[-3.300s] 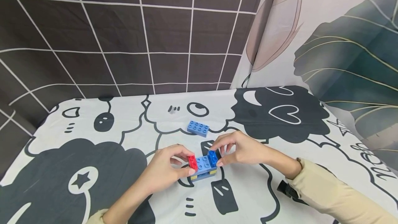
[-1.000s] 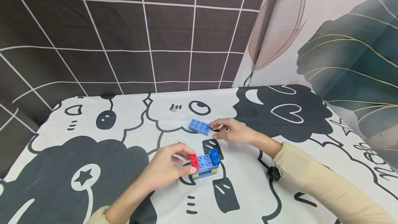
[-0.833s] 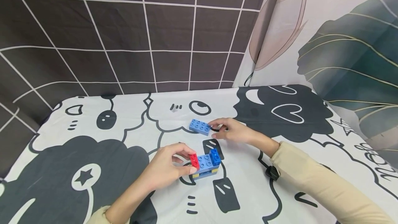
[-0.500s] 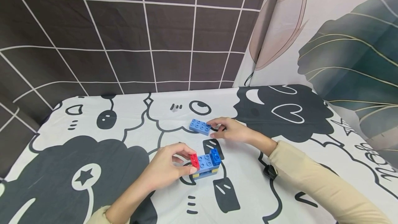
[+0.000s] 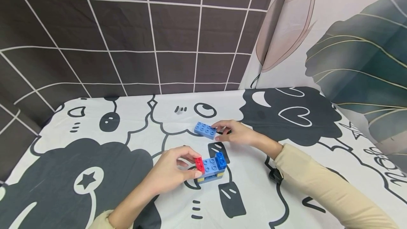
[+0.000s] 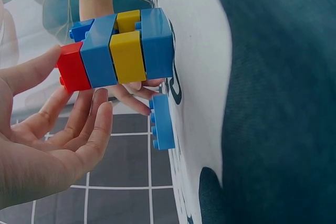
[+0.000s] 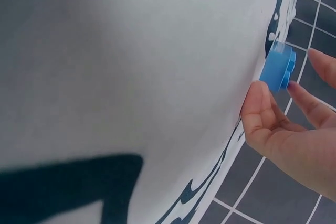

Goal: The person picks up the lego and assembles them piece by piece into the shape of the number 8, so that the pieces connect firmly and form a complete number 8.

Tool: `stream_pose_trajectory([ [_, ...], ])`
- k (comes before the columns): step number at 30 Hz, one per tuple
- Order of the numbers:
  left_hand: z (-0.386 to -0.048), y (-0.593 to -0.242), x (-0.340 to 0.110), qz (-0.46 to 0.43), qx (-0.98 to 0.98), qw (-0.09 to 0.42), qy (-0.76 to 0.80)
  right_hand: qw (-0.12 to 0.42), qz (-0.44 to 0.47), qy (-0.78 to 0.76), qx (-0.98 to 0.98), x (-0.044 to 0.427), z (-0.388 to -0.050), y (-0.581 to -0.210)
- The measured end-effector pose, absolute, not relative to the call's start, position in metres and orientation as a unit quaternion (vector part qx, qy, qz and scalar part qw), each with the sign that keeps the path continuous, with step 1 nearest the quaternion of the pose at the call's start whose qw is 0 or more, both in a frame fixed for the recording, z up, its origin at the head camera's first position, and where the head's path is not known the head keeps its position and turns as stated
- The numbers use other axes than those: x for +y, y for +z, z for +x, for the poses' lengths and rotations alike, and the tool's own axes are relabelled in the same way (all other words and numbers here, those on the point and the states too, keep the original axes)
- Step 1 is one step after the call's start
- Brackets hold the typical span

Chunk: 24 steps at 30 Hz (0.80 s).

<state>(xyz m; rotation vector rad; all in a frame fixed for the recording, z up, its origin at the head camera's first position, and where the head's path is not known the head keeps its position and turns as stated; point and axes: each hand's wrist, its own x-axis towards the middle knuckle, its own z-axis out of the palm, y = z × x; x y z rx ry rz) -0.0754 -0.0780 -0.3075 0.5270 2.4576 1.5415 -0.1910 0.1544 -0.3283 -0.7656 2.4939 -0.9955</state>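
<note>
My left hand (image 5: 173,167) pinches the red brick (image 5: 199,164) between thumb and fingers. The red brick sits on the left end of a stacked toy-brick build, whose top light blue brick (image 5: 210,165) shows bare studs in the middle. A darker blue brick (image 5: 220,160) stands on its right end. Yellow bricks (image 6: 127,59) separate the upper and lower blue bricks in the left wrist view. Farther back, my right hand (image 5: 235,132) reaches the right end of a loose light blue brick (image 5: 204,130). Its thumb and forefinger are spread at that end; any firm grip is not visible.
The build and the loose brick rest on a white cloth (image 5: 178,200) printed with black cartoon shapes. Behind it rises a dark curtain (image 5: 127,27) with white grid lines. A leaf-patterned curtain (image 5: 359,63) hangs at the right.
My right hand has left the darker blue brick and moved back to the loose light blue brick, edging slightly closer lately. My left hand keeps holding the red brick; the loose brick appears still.
</note>
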Motion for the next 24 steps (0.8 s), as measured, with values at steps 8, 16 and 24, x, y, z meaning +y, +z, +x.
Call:
stream_pose_trajectory([
  [8,-0.076,-0.307,-0.078,0.184,0.829,0.093,0.520,0.165,-0.284,-0.360,0.873,0.157,-0.192,-0.329],
  [16,-0.076,-0.307,-0.078,0.183,0.828,0.094,0.522,0.166,-0.260,-0.370,0.876,0.153,-0.197,-0.330],
  [24,-0.076,-0.307,-0.078,0.182,0.828,0.095,0.522,0.143,-0.260,-0.343,0.891,0.145,-0.198,-0.331],
])
